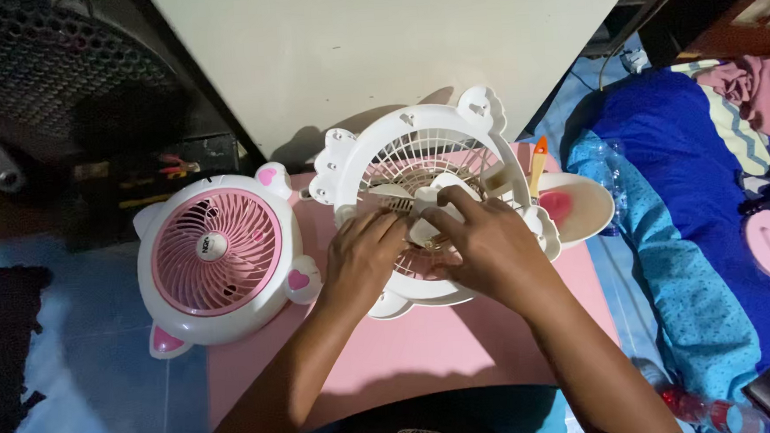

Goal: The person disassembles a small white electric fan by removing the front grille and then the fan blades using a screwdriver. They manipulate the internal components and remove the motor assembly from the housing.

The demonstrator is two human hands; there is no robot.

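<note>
Pink fan point(219, 259) sits left of centre; your left hand point(362, 255) and right hand point(485, 246) grasp the blade point(421, 199) inside the white shell point(347, 157), screwdriver point(537, 165) just right.

A small pink table point(427, 346) is carrying a white fan housing point(417, 153) and, at its right edge, a cream bowl point(582, 206) with an orange-handled tool point(537, 160) leaning beside it. A finished pink-and-white fan point(216, 260) is sitting half on the table's left edge, half over the pale floor point(96, 399).
</note>
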